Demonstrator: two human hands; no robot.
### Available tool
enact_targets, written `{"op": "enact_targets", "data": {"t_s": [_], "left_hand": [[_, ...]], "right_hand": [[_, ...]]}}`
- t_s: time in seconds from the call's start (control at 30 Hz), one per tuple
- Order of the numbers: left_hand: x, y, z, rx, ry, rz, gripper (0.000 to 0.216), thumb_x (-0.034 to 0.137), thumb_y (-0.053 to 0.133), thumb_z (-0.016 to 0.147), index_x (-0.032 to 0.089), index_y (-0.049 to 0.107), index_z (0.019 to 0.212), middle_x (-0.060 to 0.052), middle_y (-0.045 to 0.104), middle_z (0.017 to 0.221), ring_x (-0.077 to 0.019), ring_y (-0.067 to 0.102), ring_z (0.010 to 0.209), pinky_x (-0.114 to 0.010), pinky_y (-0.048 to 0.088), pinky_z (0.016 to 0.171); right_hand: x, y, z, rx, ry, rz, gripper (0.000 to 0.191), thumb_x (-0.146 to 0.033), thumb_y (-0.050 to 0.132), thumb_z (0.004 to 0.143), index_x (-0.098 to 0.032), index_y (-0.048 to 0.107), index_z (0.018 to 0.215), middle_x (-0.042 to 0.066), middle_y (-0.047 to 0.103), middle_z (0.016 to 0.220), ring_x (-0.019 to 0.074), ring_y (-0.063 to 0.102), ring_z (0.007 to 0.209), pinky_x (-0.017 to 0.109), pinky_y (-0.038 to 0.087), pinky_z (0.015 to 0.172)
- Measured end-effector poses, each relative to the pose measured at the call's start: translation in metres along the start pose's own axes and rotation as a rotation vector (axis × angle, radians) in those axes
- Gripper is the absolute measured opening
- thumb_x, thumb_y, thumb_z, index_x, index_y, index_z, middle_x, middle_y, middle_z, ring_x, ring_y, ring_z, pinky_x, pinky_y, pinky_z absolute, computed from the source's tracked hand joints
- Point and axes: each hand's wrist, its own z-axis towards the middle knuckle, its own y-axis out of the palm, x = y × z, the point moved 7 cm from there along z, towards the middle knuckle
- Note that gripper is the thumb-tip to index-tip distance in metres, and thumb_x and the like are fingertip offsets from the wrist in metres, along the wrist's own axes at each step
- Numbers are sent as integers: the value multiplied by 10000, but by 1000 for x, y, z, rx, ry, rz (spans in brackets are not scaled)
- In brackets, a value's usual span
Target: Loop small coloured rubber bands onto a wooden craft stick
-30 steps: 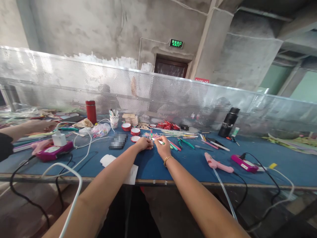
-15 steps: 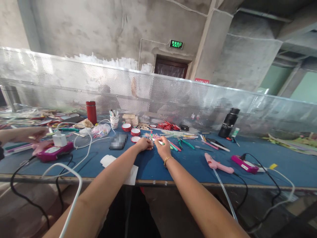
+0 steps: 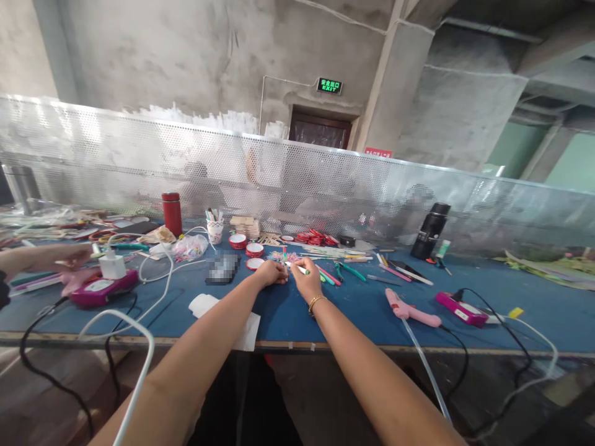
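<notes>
My left hand (image 3: 273,272) is closed around the lower part of a small upright stick (image 3: 285,253), which has red and green bands near its top. In my right hand (image 3: 308,284) a white marker pen with a green end (image 3: 303,270) is pinched, its front pointing left towards the stick. Whether the pen's tip touches the stick is too small to make out. Just behind the fingers lies a scatter of small pastel pieces (image 3: 294,256). Red and green pens (image 3: 329,274) and green-handled pliers (image 3: 354,271) rest to the right of my right hand.
A pink glue gun (image 3: 411,308) with a cord lies at right, near a black bottle (image 3: 430,230). White paper (image 3: 202,303) sits under my left forearm. Another person's hand (image 3: 77,255) is at far left, by a purple power box (image 3: 103,291). A red flask (image 3: 171,214) stands behind.
Both my hands stay nearly in place, still holding the stick and the pen. The view has tilted slightly. The other person's hand at left has shifted a little.
</notes>
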Motion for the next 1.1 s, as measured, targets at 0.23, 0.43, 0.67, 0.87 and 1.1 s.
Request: {"op": "enact_targets", "data": {"t_s": [0.23, 0.43, 0.67, 0.87, 1.1], "left_hand": [[-2, 0, 2, -5, -2, -4, 226, 155, 824, 572, 102, 608, 529, 3, 592, 486, -85, 578, 485, -210, 511, 543], [-2, 0, 2, -3, -12, -11, 175, 95, 786, 605, 95, 620, 548, -8, 606, 512, -91, 592, 509, -220, 521, 573], [-1, 0, 1, -9, -16, -17, 173, 76, 770, 616, 102, 614, 546, 3, 603, 511, -94, 600, 518, -222, 527, 589], [0, 0, 0, -4, -17, -19, 179, 77, 761, 630, 101, 609, 539, 0, 598, 500, -87, 587, 496, -204, 509, 551], [1, 0, -2, -1, -11, -21, 204, 134, 818, 583, 107, 619, 546, 1, 598, 498, -88, 582, 496, -215, 526, 569]], "right_hand": [[4, 1, 1, -4, 3, -7, 171, -392, 575, 761, -230, 563, 706, 4, 642, 727, 193, 598, 744, 295, 446, 725], [6, 0, 1, -2, 33, -5, 161, -381, 586, 745, -231, 552, 698, -1, 642, 722, 193, 592, 739, 287, 439, 700], [2, -2, -1, -1, 49, -16, 153, -372, 575, 728, -231, 549, 677, -4, 631, 705, 192, 578, 716, 283, 432, 674], [2, -3, -1, 4, 63, -24, 147, -371, 568, 720, -234, 543, 673, -4, 635, 705, 196, 580, 713, 287, 428, 678], [6, -6, 0, 63, 76, -30, 128, -351, 558, 726, -235, 547, 672, -4, 636, 715, 201, 585, 732, 285, 425, 685]]}}
